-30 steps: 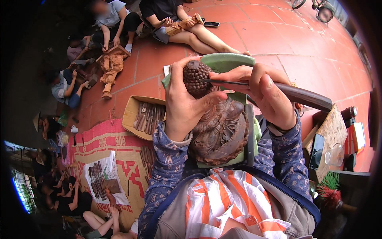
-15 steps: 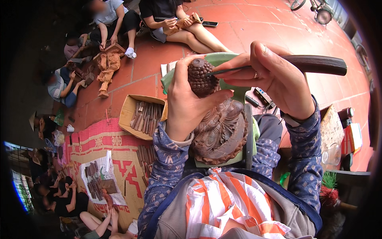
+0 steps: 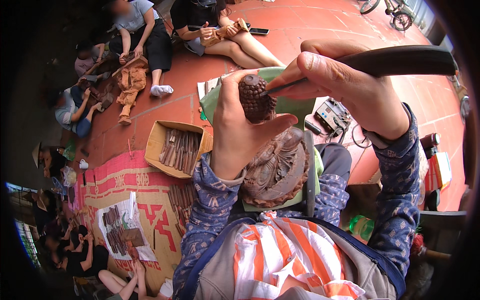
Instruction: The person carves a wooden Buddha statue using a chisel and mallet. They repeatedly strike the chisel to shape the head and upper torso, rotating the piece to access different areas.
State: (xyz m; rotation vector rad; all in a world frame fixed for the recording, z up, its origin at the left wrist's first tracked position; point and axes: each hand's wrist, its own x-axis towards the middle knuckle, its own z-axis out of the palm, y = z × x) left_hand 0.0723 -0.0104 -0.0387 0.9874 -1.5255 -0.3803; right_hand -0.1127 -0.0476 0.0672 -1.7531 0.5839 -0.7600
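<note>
Tool has swung forward, tip at carving.

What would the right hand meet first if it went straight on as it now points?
Probably the knobbed head of the dark carving: the right hand points left toward it, and the tool it holds reaches the head's edge in the picture; depth is unclear.

Knobbly, ridged wooden carving and smooth-looking tool handle
</note>
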